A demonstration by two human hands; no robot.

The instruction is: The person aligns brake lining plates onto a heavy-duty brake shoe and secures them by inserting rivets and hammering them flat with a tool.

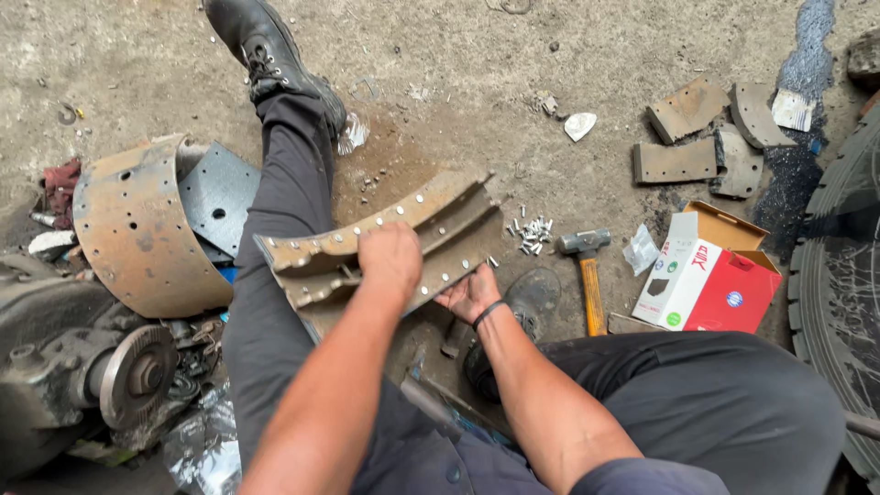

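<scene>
A curved rusty metal brake shoe [431, 213] with rivets set in its holes lies across my left leg. My left hand [390, 257] is closed on its upper rim near the middle. Under its lower edge, my right hand [470, 293] grips it from below, a black band on the wrist. A small pile of loose silver rivets [533, 235] lies on the ground just right of the shoe. A hammer [588, 266] with a wooden handle lies beside the rivets.
Another rusty brake shoe [137, 229] and a grey lining [220, 197] lie at left beside greasy hub parts [128, 371]. A red and white cardboard box [710, 275] stands open at right. Worn lining pieces [697, 137] lie at back right. A tyre [839, 275] fills the right edge.
</scene>
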